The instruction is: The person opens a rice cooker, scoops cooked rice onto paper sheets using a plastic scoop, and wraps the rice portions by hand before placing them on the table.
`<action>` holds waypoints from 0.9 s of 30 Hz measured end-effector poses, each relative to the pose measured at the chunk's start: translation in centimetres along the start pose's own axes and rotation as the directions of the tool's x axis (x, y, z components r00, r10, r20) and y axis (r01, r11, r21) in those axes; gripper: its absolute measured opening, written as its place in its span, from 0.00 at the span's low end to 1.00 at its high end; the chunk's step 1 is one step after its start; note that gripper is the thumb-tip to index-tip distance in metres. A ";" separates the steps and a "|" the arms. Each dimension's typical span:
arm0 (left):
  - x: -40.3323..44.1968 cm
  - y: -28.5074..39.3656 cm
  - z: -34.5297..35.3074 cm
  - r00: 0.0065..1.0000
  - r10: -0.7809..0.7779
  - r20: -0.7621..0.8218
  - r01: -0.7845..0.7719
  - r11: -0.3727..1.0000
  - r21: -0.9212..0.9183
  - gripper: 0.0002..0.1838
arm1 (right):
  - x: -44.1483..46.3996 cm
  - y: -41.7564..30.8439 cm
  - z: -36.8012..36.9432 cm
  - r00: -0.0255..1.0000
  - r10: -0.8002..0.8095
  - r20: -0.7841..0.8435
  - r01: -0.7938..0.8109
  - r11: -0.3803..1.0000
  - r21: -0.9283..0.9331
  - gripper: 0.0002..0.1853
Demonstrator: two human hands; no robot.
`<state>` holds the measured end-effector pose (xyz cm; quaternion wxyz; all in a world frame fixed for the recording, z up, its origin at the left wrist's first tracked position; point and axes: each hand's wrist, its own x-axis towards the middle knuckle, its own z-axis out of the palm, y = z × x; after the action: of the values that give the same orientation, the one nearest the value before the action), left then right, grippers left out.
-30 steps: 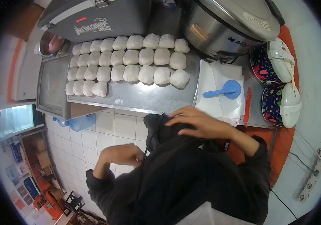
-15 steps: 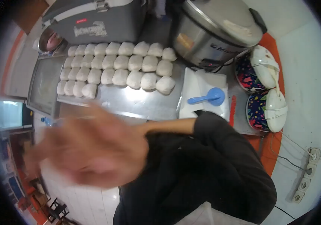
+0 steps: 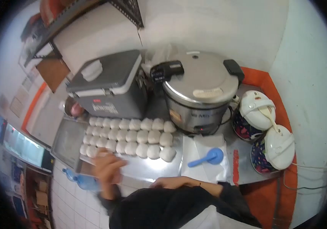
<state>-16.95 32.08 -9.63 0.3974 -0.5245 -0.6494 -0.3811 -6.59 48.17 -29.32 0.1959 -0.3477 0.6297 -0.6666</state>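
Note:
Rounded white balls (image 3: 131, 148) stand in several rows on a metal tray (image 3: 148, 168). My left hand (image 3: 109, 166) is raised at the tray's front left, its fingers partly bent and blurred. It overlaps the nearest balls in view; whether it touches them I cannot tell. My right hand (image 3: 162, 183) is low at the tray's front edge, with its forearm across my body. Its fingers are mostly hidden by my dark clothing. Right of the tray, a blue scoop (image 3: 211, 157) rests on white sheets (image 3: 194, 147).
A large rice cooker (image 3: 198, 110) and a grey cooler box (image 3: 110, 91) stand behind the tray. Two patterned containers with white lids (image 3: 280, 149) are at the right, by the wall. A red strip (image 3: 235, 168) lies beside the sheets. A metal shelf (image 3: 83, 19) hangs at upper left.
The view has tilted upward. The blurred hand close to the camera has moved away and down toward the tray's front left, and my right forearm now lies lower along the tray's edge.

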 end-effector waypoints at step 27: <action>17.0 -20.7 28.8 0.572 -0.203 0.795 0.732 0.564 -0.382 0.18 | -9.3 -15.1 -19.4 0.604 -0.463 -0.649 -0.797 -0.344 -0.496 0.29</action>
<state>-42.91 61.50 -6.97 -0.2158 -0.5185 -0.6801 -0.4711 -11.34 70.27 -15.88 -0.3102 0.0924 0.9377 0.1263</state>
